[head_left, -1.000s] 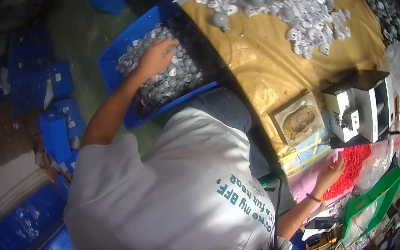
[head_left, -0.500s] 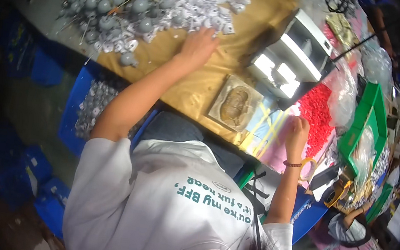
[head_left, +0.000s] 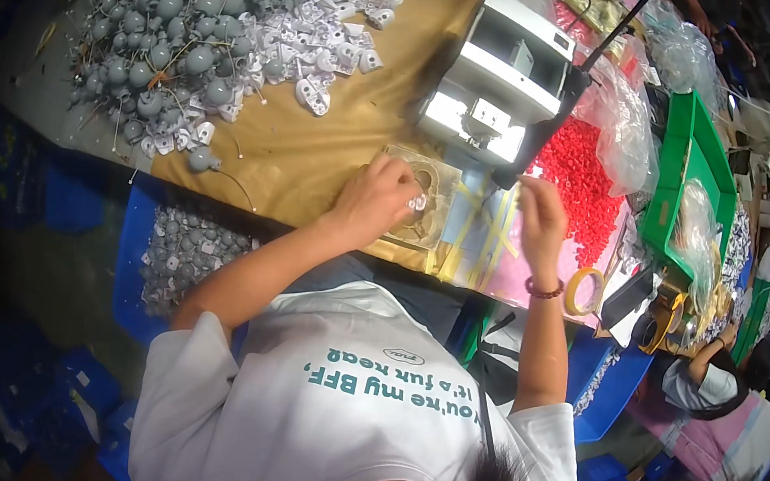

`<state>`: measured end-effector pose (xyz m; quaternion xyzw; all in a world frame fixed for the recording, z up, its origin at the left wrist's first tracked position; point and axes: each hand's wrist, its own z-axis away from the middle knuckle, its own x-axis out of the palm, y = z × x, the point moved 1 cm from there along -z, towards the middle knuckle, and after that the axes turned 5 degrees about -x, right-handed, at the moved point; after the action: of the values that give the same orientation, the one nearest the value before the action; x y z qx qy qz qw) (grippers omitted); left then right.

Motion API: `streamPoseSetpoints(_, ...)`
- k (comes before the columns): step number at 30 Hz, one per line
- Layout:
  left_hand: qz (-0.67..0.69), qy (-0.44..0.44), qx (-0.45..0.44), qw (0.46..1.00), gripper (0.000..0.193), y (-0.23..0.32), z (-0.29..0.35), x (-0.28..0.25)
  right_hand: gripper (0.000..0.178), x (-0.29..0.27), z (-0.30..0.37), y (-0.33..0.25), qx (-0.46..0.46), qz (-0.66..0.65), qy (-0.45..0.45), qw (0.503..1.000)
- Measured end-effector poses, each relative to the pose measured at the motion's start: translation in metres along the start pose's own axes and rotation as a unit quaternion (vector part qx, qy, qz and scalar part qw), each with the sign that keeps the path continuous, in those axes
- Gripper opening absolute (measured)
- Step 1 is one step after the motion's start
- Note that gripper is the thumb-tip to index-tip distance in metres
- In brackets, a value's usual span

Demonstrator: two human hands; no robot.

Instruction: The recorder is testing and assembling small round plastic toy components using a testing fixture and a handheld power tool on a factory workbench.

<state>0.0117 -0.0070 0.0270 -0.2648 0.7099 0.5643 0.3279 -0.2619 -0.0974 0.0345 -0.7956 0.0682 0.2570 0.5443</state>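
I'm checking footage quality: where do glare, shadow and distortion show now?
All in the head view: glare bleaches the front of the white machine; blue boxes at lower left sink into shadow; the front edge of the table bows; the white piece at the left hand is too small to judge focus.

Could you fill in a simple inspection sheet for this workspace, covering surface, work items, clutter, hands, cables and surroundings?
Surface: tan sheet; pink sheet to its right.
Work items: small white part at a square block; white machine behind.
Clutter: heaped grey balls and white pieces; red pieces; clear plastic bags.
Hands: left hand pinches the small white part over the block; right hand is beside the red pieces, its hold unclear.
Cables: dark line near the machine, cable or rod unclear.
Surroundings: blue bin below the table edge; green tray and another person at right.
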Motion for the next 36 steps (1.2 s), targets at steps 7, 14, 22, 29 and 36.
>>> streamPoseSetpoints(7, 0.033, 0.004, -0.071, 0.997, 0.045, 0.001, -0.005, 0.007, 0.019, 0.077, 0.003, -0.041, -0.191, 0.038, -0.098, 0.976)
streamPoseSetpoints(14, 0.023, 0.031, -0.078, 0.996, 0.041, -0.062, -0.035, -0.046, 0.02, 0.095, 0.003, -0.029, -0.343, 0.164, -0.137, 0.915)
streamPoseSetpoints(22, -0.318, 0.19, -0.172, 0.913, 0.033, -0.173, -0.15, -0.159, 0.028, 0.096, 0.011, -0.036, -0.296, 0.197, -0.157, 0.922)
streamPoseSetpoints(29, -0.343, 0.073, -0.406, 0.844, 0.057, -0.217, -0.204, -0.174, 0.034, 0.083, 0.014, -0.038, -0.206, 0.108, -0.122, 0.965)
streamPoseSetpoints(36, -0.129, 0.216, -0.304, 0.919, 0.06, -0.217, -0.181, -0.206, 0.03, 0.059, 0.017, -0.02, -0.1, 0.042, -0.042, 0.993)
